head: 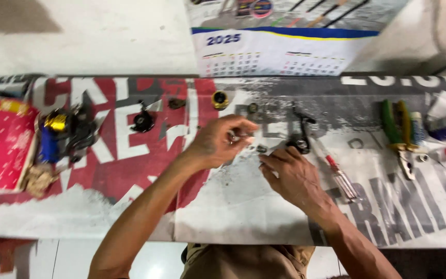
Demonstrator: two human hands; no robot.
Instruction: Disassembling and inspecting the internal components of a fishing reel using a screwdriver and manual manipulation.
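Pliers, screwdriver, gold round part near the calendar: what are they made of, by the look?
Pliers: green and yellow grips look like plastic or rubber sleeves, nose dull grey metal. Screwdriver: shiny metal shaft, clear and red handle, probably plastic. Gold round part: glossy yellow sheen, likely brass or anodised metal; too small to be sure.

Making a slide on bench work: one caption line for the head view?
Left hand pinches a small metal part while right hand rests beside a screwdriver and pliers.
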